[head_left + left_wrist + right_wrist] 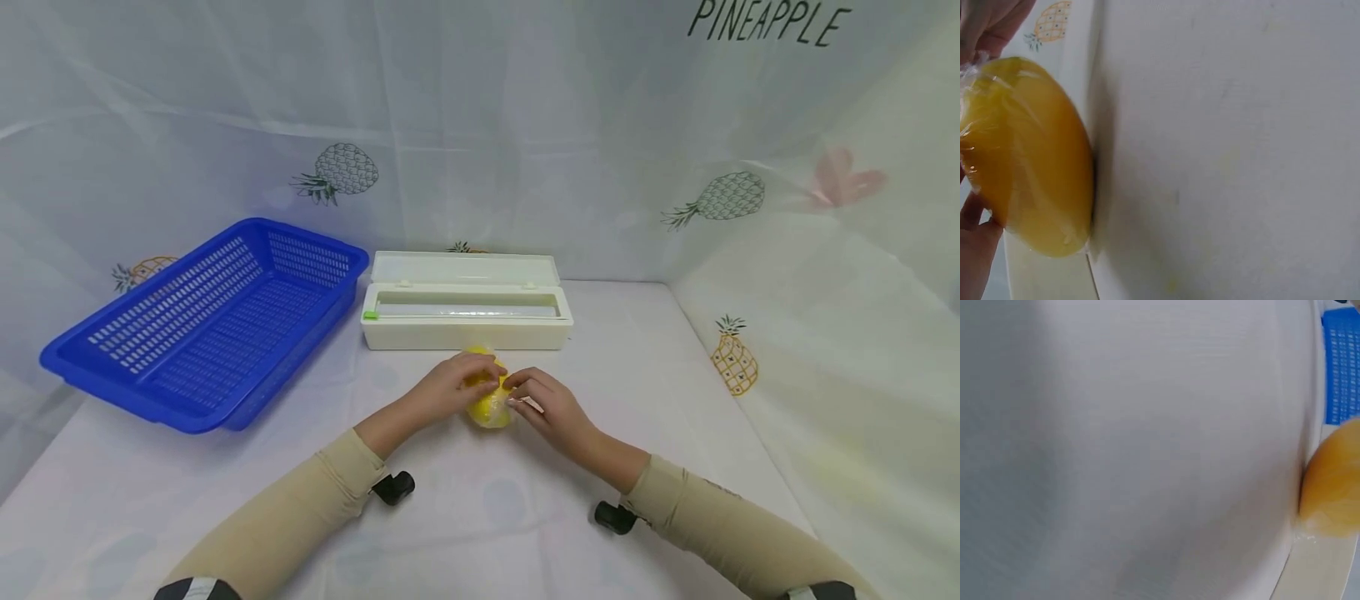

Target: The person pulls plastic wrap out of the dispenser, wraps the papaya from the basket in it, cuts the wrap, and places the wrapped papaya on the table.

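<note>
A smooth yellow oval fruit, like a mango (491,410), lies on the white cloth, covered in clear plastic film. My left hand (447,385) holds it from the left, its curled fingers over the top. On the other side, my right hand (553,410) has its thumb and fingertips together at the fruit's edge, pinching the film. Gathered, crinkled film (971,72) shows beside the right hand in the left wrist view. The right wrist view catches only part of the fruit (1334,481); no hand shows there.
Behind the fruit stands a white cling film dispenser (465,337), lid (465,268) raised, with a roll inside. A blue plastic basket (300,367) is at the left. Pineapple-printed cloth hangs at the back and right.
</note>
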`<control>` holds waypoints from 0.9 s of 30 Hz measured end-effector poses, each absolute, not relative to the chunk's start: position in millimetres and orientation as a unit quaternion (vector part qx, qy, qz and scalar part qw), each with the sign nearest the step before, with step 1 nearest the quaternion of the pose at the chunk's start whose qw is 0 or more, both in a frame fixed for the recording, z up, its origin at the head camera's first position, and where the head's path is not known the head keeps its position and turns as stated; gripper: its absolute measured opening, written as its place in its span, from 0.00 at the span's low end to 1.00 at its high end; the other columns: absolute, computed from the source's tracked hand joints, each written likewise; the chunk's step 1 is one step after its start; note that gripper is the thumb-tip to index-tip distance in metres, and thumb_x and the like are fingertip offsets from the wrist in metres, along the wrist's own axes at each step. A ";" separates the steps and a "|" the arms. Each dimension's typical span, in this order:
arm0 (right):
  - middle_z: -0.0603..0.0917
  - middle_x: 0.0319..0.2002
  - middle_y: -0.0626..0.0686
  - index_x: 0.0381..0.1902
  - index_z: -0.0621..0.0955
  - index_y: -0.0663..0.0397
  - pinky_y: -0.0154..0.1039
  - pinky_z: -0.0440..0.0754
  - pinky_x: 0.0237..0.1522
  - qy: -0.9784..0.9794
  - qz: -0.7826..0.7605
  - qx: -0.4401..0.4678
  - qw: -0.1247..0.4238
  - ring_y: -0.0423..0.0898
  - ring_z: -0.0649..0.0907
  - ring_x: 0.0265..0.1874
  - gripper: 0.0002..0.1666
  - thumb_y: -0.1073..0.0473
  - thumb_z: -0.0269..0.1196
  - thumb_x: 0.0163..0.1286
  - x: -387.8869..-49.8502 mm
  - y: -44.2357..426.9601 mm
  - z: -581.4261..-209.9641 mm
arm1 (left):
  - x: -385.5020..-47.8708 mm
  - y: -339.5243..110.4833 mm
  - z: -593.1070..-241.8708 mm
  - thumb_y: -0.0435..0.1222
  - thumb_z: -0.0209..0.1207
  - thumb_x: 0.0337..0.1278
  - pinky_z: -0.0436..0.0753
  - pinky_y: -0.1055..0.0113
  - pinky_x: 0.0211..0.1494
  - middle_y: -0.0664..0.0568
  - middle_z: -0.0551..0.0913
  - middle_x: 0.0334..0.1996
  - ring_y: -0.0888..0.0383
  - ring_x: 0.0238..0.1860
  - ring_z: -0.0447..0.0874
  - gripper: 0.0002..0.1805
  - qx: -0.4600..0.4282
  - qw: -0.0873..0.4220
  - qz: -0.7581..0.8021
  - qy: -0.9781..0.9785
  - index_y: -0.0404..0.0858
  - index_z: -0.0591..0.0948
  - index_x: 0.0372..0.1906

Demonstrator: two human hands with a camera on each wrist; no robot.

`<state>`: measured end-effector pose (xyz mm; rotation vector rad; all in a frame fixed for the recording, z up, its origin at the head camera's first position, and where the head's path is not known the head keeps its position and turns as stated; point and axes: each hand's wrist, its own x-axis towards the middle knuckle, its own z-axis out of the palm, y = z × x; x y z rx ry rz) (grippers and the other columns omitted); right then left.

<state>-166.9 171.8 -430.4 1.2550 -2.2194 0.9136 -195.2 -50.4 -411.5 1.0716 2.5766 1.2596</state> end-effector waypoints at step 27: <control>0.81 0.47 0.52 0.28 0.81 0.55 0.41 0.79 0.52 -0.811 0.366 0.442 0.112 0.49 0.80 0.50 0.06 0.67 0.67 0.63 -190.2 171.7 -417.5 | -192.2 -53.2 -410.2 0.39 0.63 0.62 0.77 0.60 0.54 0.51 0.73 0.49 0.53 0.55 0.74 0.11 0.384 -0.015 0.359 0.851 0.43 0.74 0.27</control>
